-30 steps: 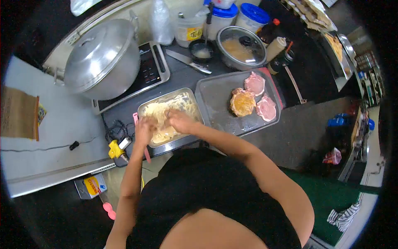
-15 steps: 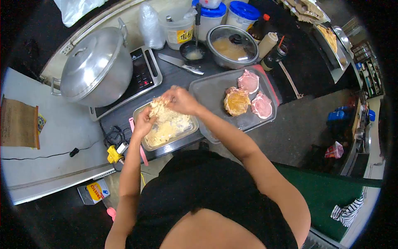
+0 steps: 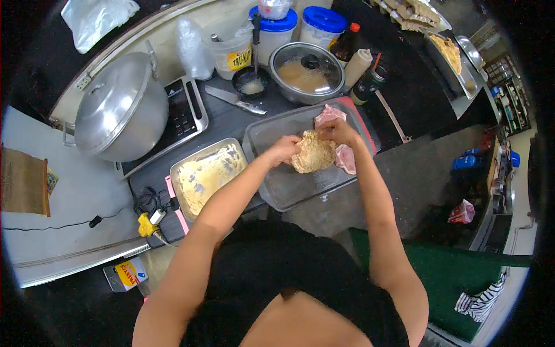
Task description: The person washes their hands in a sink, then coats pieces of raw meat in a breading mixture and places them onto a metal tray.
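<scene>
Head view gives me the grey tray (image 3: 284, 192); over it is the coated piece (image 3: 313, 155), beside two pale raw slices (image 3: 346, 159); uneven pinching could, I judge, tear its coating or let it slip onto them; the left hand (image 3: 283, 150) is half-curled, gripping its left edge; the right hand (image 3: 340, 132), fingers bent, grips its upper right edge.

Tan cutlet (image 3: 313, 156), pink chops (image 3: 346, 160)

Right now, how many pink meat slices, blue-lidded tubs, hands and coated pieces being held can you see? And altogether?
Pink meat slices: 2
Blue-lidded tubs: 2
Hands: 2
Held coated piece: 1
Total: 7
</scene>
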The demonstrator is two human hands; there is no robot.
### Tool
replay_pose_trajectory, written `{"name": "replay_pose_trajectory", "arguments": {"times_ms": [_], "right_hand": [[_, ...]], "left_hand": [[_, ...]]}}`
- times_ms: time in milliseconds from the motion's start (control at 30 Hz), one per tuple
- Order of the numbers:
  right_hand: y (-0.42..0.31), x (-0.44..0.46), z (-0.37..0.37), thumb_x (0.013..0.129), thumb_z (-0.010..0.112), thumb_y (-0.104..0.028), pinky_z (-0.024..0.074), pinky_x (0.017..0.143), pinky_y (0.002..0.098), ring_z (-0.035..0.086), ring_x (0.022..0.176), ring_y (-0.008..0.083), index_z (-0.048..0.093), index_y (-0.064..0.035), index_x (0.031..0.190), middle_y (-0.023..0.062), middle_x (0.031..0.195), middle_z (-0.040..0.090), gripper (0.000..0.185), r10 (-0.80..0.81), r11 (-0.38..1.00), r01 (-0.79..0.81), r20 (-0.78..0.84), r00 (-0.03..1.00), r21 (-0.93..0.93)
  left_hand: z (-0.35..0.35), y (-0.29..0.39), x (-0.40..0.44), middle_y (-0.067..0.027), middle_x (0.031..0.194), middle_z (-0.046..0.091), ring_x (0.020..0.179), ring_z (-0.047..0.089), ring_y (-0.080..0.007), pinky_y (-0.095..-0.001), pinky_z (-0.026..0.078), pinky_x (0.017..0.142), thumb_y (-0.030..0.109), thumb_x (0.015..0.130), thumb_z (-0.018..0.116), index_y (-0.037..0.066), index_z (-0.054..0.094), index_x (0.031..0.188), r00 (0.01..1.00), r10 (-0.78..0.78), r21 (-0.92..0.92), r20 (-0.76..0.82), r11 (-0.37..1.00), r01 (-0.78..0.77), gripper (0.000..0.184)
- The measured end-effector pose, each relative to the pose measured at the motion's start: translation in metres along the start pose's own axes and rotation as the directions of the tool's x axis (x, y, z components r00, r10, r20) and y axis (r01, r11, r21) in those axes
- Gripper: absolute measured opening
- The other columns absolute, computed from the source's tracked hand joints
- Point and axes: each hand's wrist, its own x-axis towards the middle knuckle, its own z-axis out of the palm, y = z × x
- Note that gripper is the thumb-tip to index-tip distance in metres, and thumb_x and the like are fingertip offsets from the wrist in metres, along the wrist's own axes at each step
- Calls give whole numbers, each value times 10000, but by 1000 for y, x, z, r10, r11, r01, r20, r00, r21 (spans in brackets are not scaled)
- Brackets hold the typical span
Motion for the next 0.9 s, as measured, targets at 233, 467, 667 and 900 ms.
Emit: {"name": "replay_pose_trajectory", "arguments": {"times_ms": [233, 467, 667, 900], "right_hand": [[49, 24, 18, 647, 727, -134, 469, 698, 325, 596, 764, 203, 654, -49, 969, 119, 837, 647, 341, -257, 950, 216, -169, 952, -226], [100, -21, -26, 641, 728, -216, 468, 694, 333, 595, 793, 259, 622, -9, 1002, 153, 873, 619, 430, -40, 955, -79, -387, 921, -287], [122, -32, 1, 574, 761, -320, 418, 841, 386, 538, 974, 316, 546, -26, 1072, 143, 968, 609, 617, -102, 707, -218, -402, 910, -673], [128, -39, 0, 598, 735, -227, 462, 740, 395, 595, 832, 312, 618, -10, 859, 147, 820, 627, 359, -106, 717, -207, -397, 912, -666]], "left_hand": [[6, -24, 33, -114, 900, 627, 717, 610, -183, -312, 510, 567, -8, 731, 548, 57, 583, 1096, 963, 168, 386, -209, 919, -77, 373], [-12, -14, 4, -88, 869, 632, 728, 607, -155, -275, 518, 577, 27, 756, 576, 64, 590, 1077, 953, 126, 347, -275, 938, -24, 324], [-54, -22, -44, -62, 871, 609, 734, 575, -122, -268, 503, 565, 3, 771, 547, 77, 587, 1080, 935, 158, 93, -319, 986, -135, 320], [-114, -47, -118, -46, 838, 589, 716, 559, -117, -251, 458, 558, 35, 784, 552, 89, 581, 1092, 853, 173, 125, -493, 984, -128, 314]]}}
